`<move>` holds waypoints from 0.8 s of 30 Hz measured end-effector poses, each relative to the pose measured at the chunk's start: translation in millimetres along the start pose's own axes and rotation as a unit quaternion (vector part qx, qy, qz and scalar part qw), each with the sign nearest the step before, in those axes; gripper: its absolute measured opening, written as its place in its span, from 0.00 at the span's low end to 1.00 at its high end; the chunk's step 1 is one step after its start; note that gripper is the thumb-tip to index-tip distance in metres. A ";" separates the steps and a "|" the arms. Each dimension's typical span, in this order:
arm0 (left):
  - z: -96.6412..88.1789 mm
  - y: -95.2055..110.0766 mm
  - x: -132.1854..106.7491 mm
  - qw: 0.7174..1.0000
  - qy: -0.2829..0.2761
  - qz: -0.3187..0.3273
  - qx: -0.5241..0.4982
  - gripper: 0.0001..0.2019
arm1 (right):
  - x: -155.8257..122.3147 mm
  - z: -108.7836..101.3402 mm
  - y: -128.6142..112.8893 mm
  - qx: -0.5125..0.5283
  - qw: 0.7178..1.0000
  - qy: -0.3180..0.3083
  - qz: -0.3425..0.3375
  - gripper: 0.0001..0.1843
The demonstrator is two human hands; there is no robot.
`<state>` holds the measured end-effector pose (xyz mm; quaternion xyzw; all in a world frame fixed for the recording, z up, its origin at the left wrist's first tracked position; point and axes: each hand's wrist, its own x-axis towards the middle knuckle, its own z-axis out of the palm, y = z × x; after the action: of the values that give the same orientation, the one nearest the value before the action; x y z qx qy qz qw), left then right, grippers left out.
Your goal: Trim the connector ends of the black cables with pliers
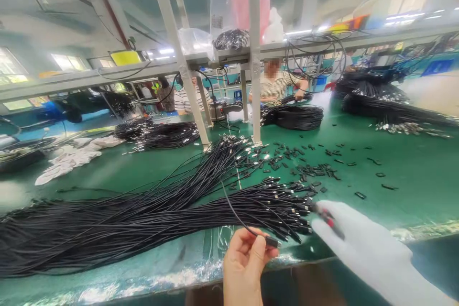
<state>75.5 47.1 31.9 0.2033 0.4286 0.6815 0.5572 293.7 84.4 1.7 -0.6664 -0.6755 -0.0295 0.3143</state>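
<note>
A long green tabletop (394,172) runs through a busy workshop, under a metal frame (254,57) whose shelf carries plastic bags (236,0).

Across the near part lies a thick bundle of black cables (143,220). Its plug ends point toward the near right edge, probably so that each can be picked off without reaching far. The left hand (244,258), bare, is closed in a pinch on one single cable (233,213) just behind its plug (272,241). The cable is lifted clear of the bundle and arcs back into it, and that grip likely leaves the tip free and steady.

The right hand (358,244), in a white glove, reaches in just beside the bundle's plug ends. A small red and black thing (328,220) shows at its fingertips, but blur hides whether the fingers close on it.

Behind, a second bundle (215,158) fans out toward the frame's post, and small black pieces (315,169) lie scattered to its right, near the plug ends. Farther off are coils of cable (294,117), white cloths (71,158) on the left, and a person in a striped shirt (274,86) seated across the tabletop.

The crowded plug ends lie tangled close together, so neighbouring cables could snag the one being lifted.
</note>
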 end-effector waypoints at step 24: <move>-5.9 4.1 -4.0 0.999 0.006 0.047 0.011 0.22 | -17.2 -10.9 -51.3 -0.206 0.932 0.131 -0.268 0.28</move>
<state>69.8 41.2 32.7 0.2252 0.4295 0.7037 0.5193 249.2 58.6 21.9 -0.5008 -0.7611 -0.3380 0.2361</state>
